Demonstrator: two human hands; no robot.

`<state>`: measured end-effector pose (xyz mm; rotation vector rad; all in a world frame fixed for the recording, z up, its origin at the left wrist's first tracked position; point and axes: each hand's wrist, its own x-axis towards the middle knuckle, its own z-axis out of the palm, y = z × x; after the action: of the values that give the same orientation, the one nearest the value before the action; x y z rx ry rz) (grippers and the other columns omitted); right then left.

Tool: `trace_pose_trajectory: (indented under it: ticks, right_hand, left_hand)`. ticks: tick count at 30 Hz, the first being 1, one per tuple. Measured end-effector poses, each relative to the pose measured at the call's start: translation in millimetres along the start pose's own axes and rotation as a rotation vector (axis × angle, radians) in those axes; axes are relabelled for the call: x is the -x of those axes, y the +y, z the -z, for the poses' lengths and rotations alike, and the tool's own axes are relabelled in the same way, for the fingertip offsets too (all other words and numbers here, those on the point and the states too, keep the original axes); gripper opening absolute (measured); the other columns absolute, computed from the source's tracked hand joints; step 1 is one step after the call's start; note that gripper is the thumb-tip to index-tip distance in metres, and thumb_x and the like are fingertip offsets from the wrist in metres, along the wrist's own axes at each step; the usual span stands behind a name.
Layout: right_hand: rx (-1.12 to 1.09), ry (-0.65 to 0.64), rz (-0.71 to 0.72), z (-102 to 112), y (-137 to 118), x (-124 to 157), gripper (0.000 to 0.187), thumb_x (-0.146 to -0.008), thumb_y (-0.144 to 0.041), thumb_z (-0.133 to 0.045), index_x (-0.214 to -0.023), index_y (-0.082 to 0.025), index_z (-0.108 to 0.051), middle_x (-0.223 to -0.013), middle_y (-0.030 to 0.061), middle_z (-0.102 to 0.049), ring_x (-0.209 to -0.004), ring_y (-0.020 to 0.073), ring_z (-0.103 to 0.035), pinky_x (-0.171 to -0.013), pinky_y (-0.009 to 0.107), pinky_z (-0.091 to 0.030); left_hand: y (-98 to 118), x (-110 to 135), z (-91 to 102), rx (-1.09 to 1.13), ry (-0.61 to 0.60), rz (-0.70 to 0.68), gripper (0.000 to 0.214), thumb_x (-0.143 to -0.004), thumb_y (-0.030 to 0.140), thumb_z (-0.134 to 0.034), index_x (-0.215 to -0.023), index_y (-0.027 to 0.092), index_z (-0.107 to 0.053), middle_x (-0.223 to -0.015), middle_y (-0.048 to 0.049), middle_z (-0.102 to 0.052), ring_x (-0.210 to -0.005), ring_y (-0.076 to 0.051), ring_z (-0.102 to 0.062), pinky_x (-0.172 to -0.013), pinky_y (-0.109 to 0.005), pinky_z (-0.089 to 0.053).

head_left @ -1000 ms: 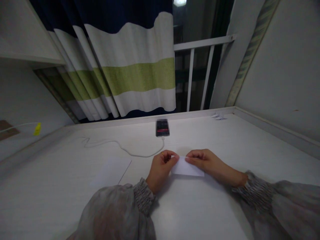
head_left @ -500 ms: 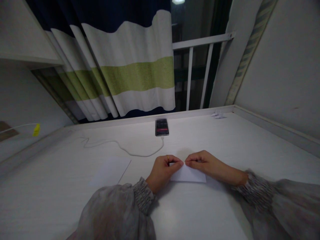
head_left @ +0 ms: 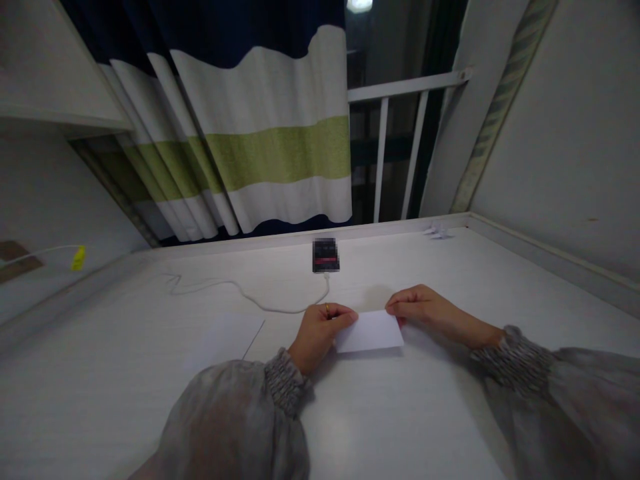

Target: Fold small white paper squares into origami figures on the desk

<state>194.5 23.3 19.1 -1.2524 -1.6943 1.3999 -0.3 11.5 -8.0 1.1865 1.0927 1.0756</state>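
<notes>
A white sheet of paper (head_left: 371, 333) is held between my two hands, just above the white tabletop (head_left: 360, 413). My left hand (head_left: 320, 333) pinches its upper left part between thumb and fingers; a ring shows on one finger. At the upper right corner, my right hand (head_left: 425, 308) grips the paper with thumb and fingertips. The paper has a straight lower edge; whether it is folded double I cannot tell. To the left, partly behind my left sleeve (head_left: 235, 413), lies another white sheet (head_left: 227, 339).
A phone with a blurred screen (head_left: 326, 255) lies at the back of the table, a white cable (head_left: 270, 309) running leftward from it. Small folded white paper pieces (head_left: 438, 231) are near the back right corner. Behind stand a striped curtain (head_left: 280, 157) and white window bars (head_left: 383, 153).
My hands have moved apart along the paper's top edge, the right one outward to the corner and slightly up. More of the paper shows between them.
</notes>
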Motion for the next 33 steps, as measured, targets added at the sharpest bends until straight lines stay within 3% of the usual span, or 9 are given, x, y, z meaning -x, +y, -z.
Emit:
trace_pose_trajectory:
  ticks: [4, 7, 9, 12, 18, 33]
  right_hand:
    - [0.068, 0.106, 0.056, 6, 0, 0, 0.020, -0.064, -0.030, -0.051, -0.049, -0.016, -0.055, -0.046, -0.0011, -0.048, -0.049, 0.0106, -0.041, -0.053, 0.026, -0.031]
    - [0.063, 0.153, 0.138, 4, 0, 1, 0.023, -0.069, -0.035, -0.051, -0.057, -0.016, -0.057, -0.053, -0.0007, -0.051, -0.055, 0.0114, -0.044, -0.057, 0.025, -0.034]
    - [0.030, 0.103, 0.179, -1, 2, 2, 0.027, -0.073, -0.040, -0.050, -0.066, -0.015, -0.058, -0.062, 0.0001, -0.054, -0.062, 0.0120, -0.047, -0.061, 0.025, -0.035]
    - [-0.001, -0.056, 0.114, -14, 5, 3, 0.032, -0.071, -0.045, -0.055, -0.081, -0.015, -0.057, -0.063, -0.0022, -0.052, -0.056, 0.0098, -0.044, -0.052, 0.023, -0.033]
    - [0.073, -0.067, 0.070, -25, 6, 5, 0.031, -0.069, -0.045, -0.058, -0.070, -0.014, -0.058, -0.057, -0.0026, -0.048, -0.052, 0.0088, -0.041, -0.048, 0.022, -0.030]
    - [-0.271, 0.111, -0.030, -9, 9, 1, 0.024, -0.057, -0.035, -0.068, -0.059, -0.013, -0.062, -0.047, -0.0021, -0.055, -0.043, 0.0082, -0.045, -0.044, 0.022, -0.029]
  left_hand:
    - [1, -2, 4.6, 0.029, 0.062, 0.011, 0.017, -0.053, 0.026, -0.070, -0.057, 0.011, -0.065, -0.050, -0.0003, -0.056, -0.047, -0.008, -0.044, -0.047, -0.021, -0.030]
    - [2, -2, 6.4, 0.039, 0.098, -0.002, 0.017, -0.052, 0.026, -0.070, -0.058, 0.011, -0.065, -0.051, -0.0007, -0.057, -0.047, -0.008, -0.044, -0.047, -0.021, -0.030]
    - [3, -2, 4.3, 0.034, 0.084, -0.009, 0.019, -0.052, 0.027, -0.071, -0.058, 0.010, -0.066, -0.052, -0.0017, -0.057, -0.049, -0.009, -0.045, -0.048, -0.021, -0.031]
    - [4, 0, -2.1, 0.015, 0.015, 0.000, 0.022, -0.054, 0.030, -0.070, -0.061, 0.010, -0.066, -0.053, -0.0018, -0.058, -0.048, -0.008, -0.044, -0.047, -0.021, -0.030]
    - [7, 4, -9.5, 0.002, -0.153, 0.024, 0.019, -0.055, 0.030, -0.070, -0.062, 0.012, -0.067, -0.055, -0.0015, -0.060, -0.050, -0.009, -0.046, -0.050, -0.020, -0.033]
    - [9, -1, 0.9, -0.042, -0.058, -0.024, 0.014, -0.059, 0.025, -0.065, -0.055, 0.011, -0.064, -0.047, -0.0001, -0.055, -0.044, -0.007, -0.045, -0.048, -0.021, -0.037]
